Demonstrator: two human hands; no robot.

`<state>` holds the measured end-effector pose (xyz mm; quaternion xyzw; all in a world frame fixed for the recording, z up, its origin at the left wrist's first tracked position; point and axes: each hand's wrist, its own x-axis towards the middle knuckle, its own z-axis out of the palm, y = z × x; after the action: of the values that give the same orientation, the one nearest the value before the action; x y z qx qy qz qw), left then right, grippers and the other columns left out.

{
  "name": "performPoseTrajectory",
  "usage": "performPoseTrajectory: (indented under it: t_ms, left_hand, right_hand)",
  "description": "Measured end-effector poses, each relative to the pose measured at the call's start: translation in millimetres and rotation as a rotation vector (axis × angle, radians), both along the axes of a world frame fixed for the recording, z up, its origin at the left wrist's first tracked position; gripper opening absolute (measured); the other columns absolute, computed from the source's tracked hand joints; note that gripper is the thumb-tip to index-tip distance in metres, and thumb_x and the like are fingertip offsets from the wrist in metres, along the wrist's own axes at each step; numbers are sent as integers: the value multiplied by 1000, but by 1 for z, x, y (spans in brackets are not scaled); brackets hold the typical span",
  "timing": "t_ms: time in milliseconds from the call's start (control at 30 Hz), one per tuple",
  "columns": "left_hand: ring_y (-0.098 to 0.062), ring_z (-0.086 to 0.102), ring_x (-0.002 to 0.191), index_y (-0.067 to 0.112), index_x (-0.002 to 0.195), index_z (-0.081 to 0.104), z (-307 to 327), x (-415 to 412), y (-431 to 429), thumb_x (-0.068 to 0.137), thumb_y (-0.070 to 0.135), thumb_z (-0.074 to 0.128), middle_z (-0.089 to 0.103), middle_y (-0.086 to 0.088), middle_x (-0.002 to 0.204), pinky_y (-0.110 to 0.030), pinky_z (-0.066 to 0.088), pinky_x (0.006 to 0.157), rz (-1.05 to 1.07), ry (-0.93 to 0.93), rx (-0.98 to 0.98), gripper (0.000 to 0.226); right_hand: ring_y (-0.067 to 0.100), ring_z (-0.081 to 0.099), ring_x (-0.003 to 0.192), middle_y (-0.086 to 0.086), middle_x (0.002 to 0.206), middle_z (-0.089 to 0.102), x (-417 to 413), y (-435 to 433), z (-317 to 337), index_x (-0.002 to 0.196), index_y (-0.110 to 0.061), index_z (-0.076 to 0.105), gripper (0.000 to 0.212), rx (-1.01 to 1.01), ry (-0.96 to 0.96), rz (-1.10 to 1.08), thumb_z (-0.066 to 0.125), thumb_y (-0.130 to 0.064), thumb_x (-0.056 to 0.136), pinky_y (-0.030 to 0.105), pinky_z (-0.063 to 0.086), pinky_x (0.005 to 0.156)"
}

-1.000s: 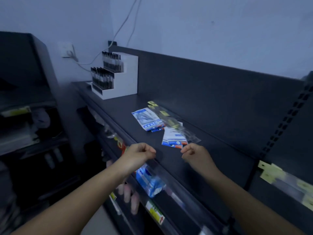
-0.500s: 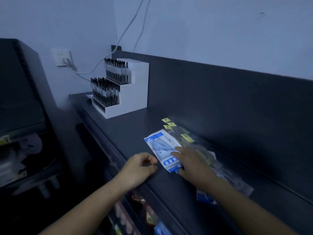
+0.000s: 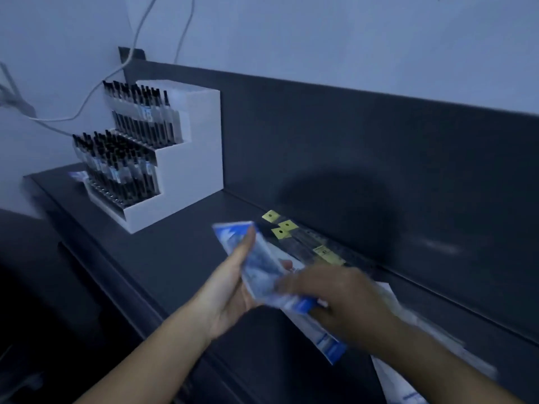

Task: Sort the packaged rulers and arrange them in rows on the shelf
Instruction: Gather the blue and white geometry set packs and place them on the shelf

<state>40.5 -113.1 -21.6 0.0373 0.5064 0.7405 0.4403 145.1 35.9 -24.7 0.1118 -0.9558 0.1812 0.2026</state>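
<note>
My left hand [image 3: 230, 290] holds the blue-and-white ruler packet [image 3: 259, 258] clear of the shelf [image 3: 175, 258]. The thumb lies along the upper face of the packet, the fingers are curled underneath, and one fingertip shows past its far edge. The packet runs diagonally, with its top end beyond my left thumb and its lower end under my right hand [image 3: 347, 301].

My right hand is motion-blurred and sits palm-down over that lower end. I cannot tell whether it grips the packet or only covers it.

Directly below my right hand, a second white packet with a blue end [image 3: 326, 342] lies flat on the shelf. Beyond both hands, clear ruler sleeves with yellow hang tabs [image 3: 294, 240] lie along the foot of the dark back panel [image 3: 379, 158], overlapping one another.

Well beyond my left hand, to its left, stands a white stepped pen display [image 3: 180, 158].
</note>
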Motion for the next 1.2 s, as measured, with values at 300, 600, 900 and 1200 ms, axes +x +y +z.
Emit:
performPoseTrajectory:
  t_ms: [300, 600, 900, 1200]
  left_hand:
    - [-31, 66, 60, 5, 85, 60, -16, -54, 6, 92, 10, 50, 69, -17, 63, -39, 53, 56, 156, -73, -143, 13]
    - [-35, 65, 74, 7, 94, 58, -20, -76, 4, 93, 9, 50, 67, -22, 85, -46, 55, 53, 116, -163, -54, 9]
    - [-29, 70, 84, 7, 116, 65, -19, -52, 38, 96, 38, 44, 71, -16, 102, -41, 51, 73, -125, -291, 257, 42]
    - [-27, 70, 72, 6, 107, 60, -28, -57, 38, 91, 1, 48, 71, -14, 86, -41, 57, 61, -44, -62, 172, 21]
  right_hand:
    - [8, 58, 112, -8, 127, 59, 7, 17, -35, 123, -23, 61, 61, 344, -355, -411, 37, -63, 84, 25, 49, 92]
    - [12, 54, 44, -4, 53, 61, -12, 7, -9, 63, -25, 62, 21, -53, -4, -862, 64, -11, 79, 25, 41, 43]
    - [16, 65, 51, 12, 70, 72, -14, -31, 19, 100, -7, 66, 16, -1536, 17, -732, 53, -6, 92, 22, 49, 42]
    - [2, 51, 84, -8, 97, 55, -13, -19, -18, 112, -17, 66, 23, -484, -100, -755, 57, -21, 92, 10, 37, 75]
